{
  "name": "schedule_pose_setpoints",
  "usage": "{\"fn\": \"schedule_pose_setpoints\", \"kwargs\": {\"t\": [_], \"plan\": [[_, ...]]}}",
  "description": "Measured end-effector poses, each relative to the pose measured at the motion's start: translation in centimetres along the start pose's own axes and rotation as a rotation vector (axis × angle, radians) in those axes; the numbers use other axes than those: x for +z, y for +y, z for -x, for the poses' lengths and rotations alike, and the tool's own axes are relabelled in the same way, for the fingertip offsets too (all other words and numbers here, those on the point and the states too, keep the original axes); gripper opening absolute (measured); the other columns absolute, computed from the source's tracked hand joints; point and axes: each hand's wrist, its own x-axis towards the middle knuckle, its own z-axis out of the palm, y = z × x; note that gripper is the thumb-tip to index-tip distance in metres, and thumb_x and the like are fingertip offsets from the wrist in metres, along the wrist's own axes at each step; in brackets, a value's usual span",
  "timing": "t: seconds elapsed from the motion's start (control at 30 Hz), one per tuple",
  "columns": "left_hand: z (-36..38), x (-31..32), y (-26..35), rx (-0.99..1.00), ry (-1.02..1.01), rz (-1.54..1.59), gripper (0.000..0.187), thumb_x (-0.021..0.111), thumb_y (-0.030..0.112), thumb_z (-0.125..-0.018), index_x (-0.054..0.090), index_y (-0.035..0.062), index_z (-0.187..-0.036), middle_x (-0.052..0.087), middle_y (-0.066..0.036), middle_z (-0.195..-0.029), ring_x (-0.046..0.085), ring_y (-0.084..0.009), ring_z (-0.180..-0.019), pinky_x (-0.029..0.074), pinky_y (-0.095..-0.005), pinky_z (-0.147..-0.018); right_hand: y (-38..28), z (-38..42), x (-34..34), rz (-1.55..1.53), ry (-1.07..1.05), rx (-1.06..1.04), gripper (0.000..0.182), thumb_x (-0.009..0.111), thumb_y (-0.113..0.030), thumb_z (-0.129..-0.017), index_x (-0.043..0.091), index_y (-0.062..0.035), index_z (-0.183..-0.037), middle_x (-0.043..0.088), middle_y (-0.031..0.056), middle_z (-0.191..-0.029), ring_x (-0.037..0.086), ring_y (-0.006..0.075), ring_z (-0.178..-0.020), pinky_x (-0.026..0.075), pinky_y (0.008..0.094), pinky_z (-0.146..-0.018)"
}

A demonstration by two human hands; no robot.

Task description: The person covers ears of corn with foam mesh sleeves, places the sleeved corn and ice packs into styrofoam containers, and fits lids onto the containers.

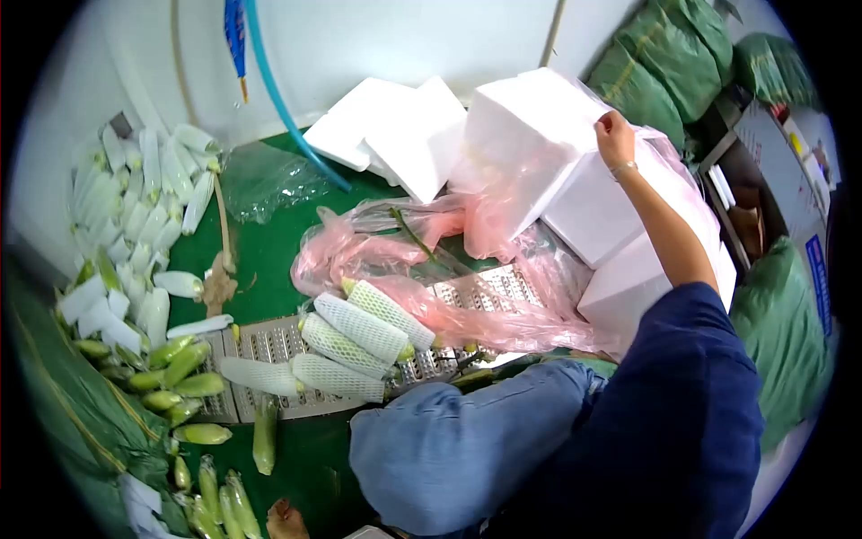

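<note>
My right hand (615, 141) is closed at the upper edge of a white foam box (530, 126), its fingers gripping the edge of a thin pink plastic bag (395, 242). The bag drapes over the box and spreads loosely across the floor to the left. More white foam boxes (597, 211) stand below my forearm. In front of my knee, several corn cobs in white foam netting (364, 328) lie on a perforated metal strip (269, 350). My left hand is out of view; a small bit of bare skin, perhaps a foot, shows at the bottom edge.
Many sleeved cobs (135, 207) are piled against the left wall, with unsleeved green cobs (184, 368) below them. Foam lids (395, 130) lean at the back beside a blue hose (278, 90). Green sacks (660, 63) and a shelf (772, 153) stand at right.
</note>
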Motion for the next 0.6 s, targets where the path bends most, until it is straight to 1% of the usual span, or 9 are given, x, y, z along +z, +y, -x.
{"fn": "schedule_pose_setpoints", "kwargs": {"t": [0.03, 0.1, 0.17, 0.23, 0.3, 0.33, 0.37, 0.5, 0.6], "plan": [[0.7, -1.5, 2.5, -0.016, -0.051, -0.089, 0.032, 0.058, 0.016, -0.086, 0.058, -0.0026, -0.112, 0.065, -0.016, -0.1, 0.061, -0.0261, -0.093, 0.047, -0.0337, -0.085, 2.3, 0.1, 1.3, 0.042, -0.075, 0.084, 0.019, 0.057, -0.016, -0.08, 0.06, 0.0005, -0.089, 0.062, 0.0149, -0.069, 0.063, 0.028, -0.07, 0.05, 0.036, -0.068], [1.2, -3.4, 5.8, -0.08, -0.018, -0.154, 0.029, 0.056, 0.014, -0.087, 0.059, -0.0018, -0.111, 0.065, -0.016, -0.101, 0.06, -0.026, -0.095, 0.046, -0.0322, -0.086, 8.2, 2.8, 4.6, 0.34, -0.76, 0.277, 0.023, 0.056, -0.02, -0.08, 0.062, 0.0006, -0.088, 0.064, 0.0154, -0.067, 0.064, 0.0319, -0.07, 0.051, 0.0373, -0.069], [1.5, -5.0, 6.6, -0.02, -0.032, -0.102, 0.028, 0.056, 0.012, -0.086, 0.061, 0.0005, -0.111, 0.065, -0.015, -0.103, 0.06, -0.0254, -0.096, 0.045, -0.0305, -0.087, 9.5, 8.0, 6.4, 0.02, -0.856, 0.61, 0.025, 0.049, -0.019, -0.084, 0.065, 0.0006, -0.083, 0.065, 0.0217, -0.082, 0.063, 0.0373, -0.08, 0.052, 0.0373, -0.075], [1.3, -6.3, 7.7, -0.069, 0.007, -0.031, 0.026, 0.059, 0.014, -0.086, 0.062, 0.0003, -0.108, 0.065, -0.013, -0.101, 0.06, -0.0215, -0.093, 0.045, -0.0302, -0.085, 10.6, 7.9, 8.4, 0.058, -0.64, 0.461, 0.027, 0.048, -0.021, -0.085, 0.063, 0.0006, -0.091, 0.064, 0.0224, -0.091, 0.062, 0.0382, -0.086, 0.05, 0.0392, -0.079], [1.9, -8.4, 14.5, 0.199, 0.104, -0.455, 0.025, 0.059, 0.015, -0.086, 0.063, 0.0007, -0.106, 0.066, -0.013, -0.095, 0.06, -0.0208, -0.087, 0.046, -0.0309, -0.081, 10.7, 6.4, 8.8, 0.116, -0.343, 0.183, 0.033, 0.046, -0.025, -0.088, 0.058, -0.0002, -0.105, 0.061, 0.024, -0.105, 0.058, 0.0391, -0.097, 0.047, 0.0423, -0.086], [1.6, -8.1, 12.6, 0.092, 0.073, 0.127, 0.022, 0.06, 0.015, -0.085, 0.065, 0.0023, -0.102, 0.067, -0.013, -0.088, 0.061, -0.0217, -0.081, 0.046, -0.0319, -0.076, 9.6, 3.4, 7.7, 0.118, -0.259, 0.052, 0.036, 0.044, -0.027, -0.089, 0.054, -0.0008, -0.112, 0.058, 0.025, -0.11, 0.056, 0.039, -0.1, 0.045, 0.0436, -0.088], [-0.6, -8.9, 7.1, 0.071, 0.031, 0.102, 0.02, 0.06, 0.016, -0.083, 0.066, 0.0018, -0.096, 0.066, -0.013, -0.083, 0.061, -0.023, -0.078, 0.046, -0.0321, -0.075, 8.2, -0.2, 7.3, 0.11, -0.317, 0.184, 0.043, 0.046, -0.035, -0.091, 0.053, 0.0008, -0.114, 0.058, 0.0258, -0.109, 0.056, 0.0398, -0.098, 0.044, 0.0454, -0.088], [1.1, -7.1, 16.5, 0.056, 0.133, -0.255, 0.024, 0.061, 0.022, -0.083, 0.067, 0.003, -0.096, 0.067, -0.015, -0.089, 0.062, -0.0256, -0.081, 0.047, -0.0348, -0.077, 1.8, -13.3, 6.5, -0.037, -0.529, -0.073, 0.076, 0.047, -0.057, -0.087, 0.046, 0.0091, -0.125, 0.058, 0.0287, -0.106, 0.057, 0.0375, -0.101, 0.041, 0.0405, -0.093], [1.7, -5.9, 16.6, -0.007, 0.079, -0.317, 0.027, 0.056, 0.026, -0.082, 0.064, 0.0021, -0.089, 0.063, -0.016, -0.087, 0.061, -0.0276, -0.084, 0.048, -0.037, -0.08, 2.0, -16.8, 8.0, -0.303, -0.566, -0.064, 0.064, 0.033, -0.057, -0.091, 0.047, -0.0105, -0.133, 0.054, 0.026, -0.121, 0.054, 0.0353, -0.111, 0.038, 0.0386, -0.098]]}}
